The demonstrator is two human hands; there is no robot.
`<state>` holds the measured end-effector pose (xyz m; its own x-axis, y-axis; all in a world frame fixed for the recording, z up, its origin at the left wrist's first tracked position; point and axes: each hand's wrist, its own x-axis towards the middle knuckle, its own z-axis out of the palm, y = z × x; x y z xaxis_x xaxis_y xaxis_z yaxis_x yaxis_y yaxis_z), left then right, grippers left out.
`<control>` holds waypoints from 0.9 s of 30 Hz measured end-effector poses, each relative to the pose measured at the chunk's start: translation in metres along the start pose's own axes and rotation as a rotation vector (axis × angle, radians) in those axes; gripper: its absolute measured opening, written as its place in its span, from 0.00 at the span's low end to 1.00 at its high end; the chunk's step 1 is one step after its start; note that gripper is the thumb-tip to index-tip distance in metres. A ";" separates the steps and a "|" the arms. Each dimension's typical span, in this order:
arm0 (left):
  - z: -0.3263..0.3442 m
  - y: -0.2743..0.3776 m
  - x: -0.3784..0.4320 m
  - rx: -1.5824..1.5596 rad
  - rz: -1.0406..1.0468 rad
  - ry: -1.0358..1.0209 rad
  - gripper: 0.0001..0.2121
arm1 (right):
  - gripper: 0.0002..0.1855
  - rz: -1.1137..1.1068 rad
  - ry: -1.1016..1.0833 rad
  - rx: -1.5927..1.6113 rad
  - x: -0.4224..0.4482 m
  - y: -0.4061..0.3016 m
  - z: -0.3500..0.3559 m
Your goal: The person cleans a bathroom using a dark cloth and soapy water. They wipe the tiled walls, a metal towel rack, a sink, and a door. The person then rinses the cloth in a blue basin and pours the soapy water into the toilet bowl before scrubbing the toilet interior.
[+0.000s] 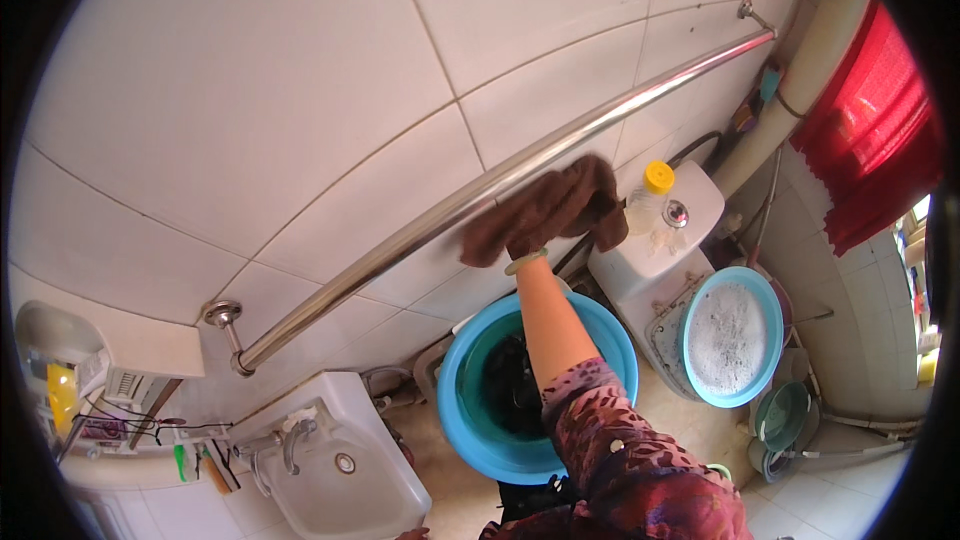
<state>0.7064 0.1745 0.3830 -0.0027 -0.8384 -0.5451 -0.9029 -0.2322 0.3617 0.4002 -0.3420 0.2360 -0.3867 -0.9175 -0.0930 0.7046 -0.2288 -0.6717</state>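
A brown cloth (547, 210), slightly blurred, lies against the tiled wall just below the metal rail. My right hand (529, 241) is at this cloth and mostly hidden by its folds; a pale bangle circles the wrist. Under my right forearm stands a large blue plastic basin (457, 420) with dark wet-looking contents (510, 390). Only a sliver of my left hand (414, 533) shows at the bottom edge, by the front rim of the white washbasin (409, 476); whether it holds anything is not visible.
The metal rail (480, 195) crosses the wall. To the right, a yellow-capped clear bottle (646, 202) stands on the toilet cistern (694, 202), and a blue basin of suds (731, 337) rests over the toilet. Green basins (784, 416) and a red curtain (870, 120) lie beyond.
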 end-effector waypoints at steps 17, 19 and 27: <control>-0.002 0.055 0.002 0.013 -0.029 -0.022 0.12 | 0.22 -0.178 0.576 -0.663 0.036 -0.055 -0.127; 0.002 0.059 0.005 0.016 -0.024 -0.037 0.12 | 0.22 -0.075 0.575 -0.650 0.047 -0.055 -0.139; 0.016 0.078 0.006 0.069 -0.006 -0.075 0.11 | 0.24 -0.006 0.595 -0.656 0.032 -0.026 -0.147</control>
<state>0.6290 0.1593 0.3954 -0.0269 -0.7971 -0.6033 -0.9304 -0.2007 0.3067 0.2814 -0.3178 0.1423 -0.7635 -0.5535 -0.3328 0.2892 0.1677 -0.9425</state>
